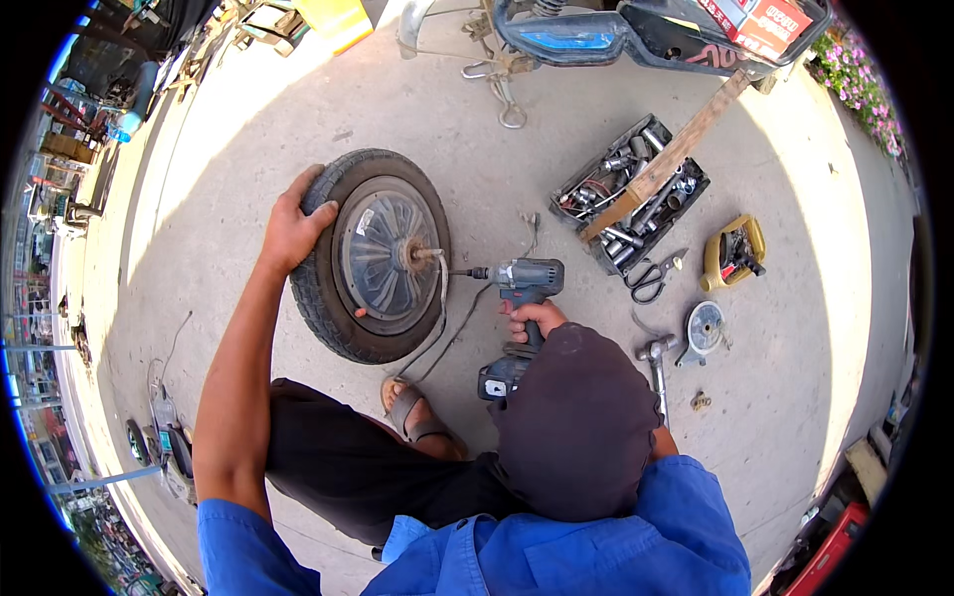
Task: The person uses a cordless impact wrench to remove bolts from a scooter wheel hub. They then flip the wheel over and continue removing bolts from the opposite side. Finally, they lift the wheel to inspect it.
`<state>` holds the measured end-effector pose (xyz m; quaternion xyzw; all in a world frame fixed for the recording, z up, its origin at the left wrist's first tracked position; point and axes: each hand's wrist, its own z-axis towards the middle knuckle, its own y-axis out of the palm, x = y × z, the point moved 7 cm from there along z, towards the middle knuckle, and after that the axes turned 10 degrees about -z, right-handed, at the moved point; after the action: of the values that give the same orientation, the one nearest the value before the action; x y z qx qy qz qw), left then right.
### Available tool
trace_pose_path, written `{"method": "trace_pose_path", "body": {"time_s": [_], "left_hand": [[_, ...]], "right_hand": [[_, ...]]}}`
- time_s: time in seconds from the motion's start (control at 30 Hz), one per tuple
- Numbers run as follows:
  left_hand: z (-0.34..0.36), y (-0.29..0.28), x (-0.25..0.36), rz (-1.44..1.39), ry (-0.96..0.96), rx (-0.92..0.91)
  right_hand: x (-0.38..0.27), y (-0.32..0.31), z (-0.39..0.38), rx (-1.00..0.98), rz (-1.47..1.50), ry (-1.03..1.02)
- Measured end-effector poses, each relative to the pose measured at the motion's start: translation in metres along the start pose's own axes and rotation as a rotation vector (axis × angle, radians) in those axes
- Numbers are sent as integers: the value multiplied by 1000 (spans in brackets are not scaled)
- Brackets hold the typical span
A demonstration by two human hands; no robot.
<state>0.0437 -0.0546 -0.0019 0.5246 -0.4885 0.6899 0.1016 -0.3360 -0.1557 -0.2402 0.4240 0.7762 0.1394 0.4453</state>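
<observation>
My left hand (298, 223) grips the top left of a wheel's black tyre (328, 298). The wheel stands tilted, its grey hub face (383, 273) showing a central axle (427, 252) with a cable (442, 303) hanging from it. My right hand (529, 318) is closed round the handle of a grey impact driver (534, 273), finger at the red trigger. Its bit points left toward the hub's edge; I cannot tell whether it touches. The battery (502, 379) sits below, partly hidden by a dark cap (571, 427), which also hides my right forearm. My sandalled foot (417, 417) is behind the wheel's bottom.
Rightward lie a toolbox (566, 194) of sockets with wooden handle, scissors (651, 281), a yellow cut container (715, 258), a round metal plate (705, 326) and a hammer-like tool (658, 368). A scooter frame (566, 40) is ahead; parts (169, 447) lie leftward on concrete (785, 368).
</observation>
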Motion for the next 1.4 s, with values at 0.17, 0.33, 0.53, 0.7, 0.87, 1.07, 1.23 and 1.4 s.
{"method": "trace_pose_path", "body": {"time_s": [0.17,0.33,0.53,0.7,0.87,1.07,1.23,1.4], "left_hand": [[2,5,5,-39,5,0],[-5,8,15,123,120,-1],[-14,21,48,196,260,-156],[-19,37,83,314,400,-217],[-20,50,98,311,358,-302],[-20,59,99,272,354,-329],[-20,58,100,195,380,-329],[-17,57,93,86,337,-311]], "right_hand": [[12,-33,1,-38,108,-15],[-13,-8,-24,-143,356,-42],[-74,32,-34,-194,209,-160],[-106,55,-34,-235,125,-206],[-120,73,-39,-292,130,-202],[-118,77,-42,-288,138,-217],[-117,81,-43,-246,158,-221],[-114,76,-39,-328,179,-211]]}}
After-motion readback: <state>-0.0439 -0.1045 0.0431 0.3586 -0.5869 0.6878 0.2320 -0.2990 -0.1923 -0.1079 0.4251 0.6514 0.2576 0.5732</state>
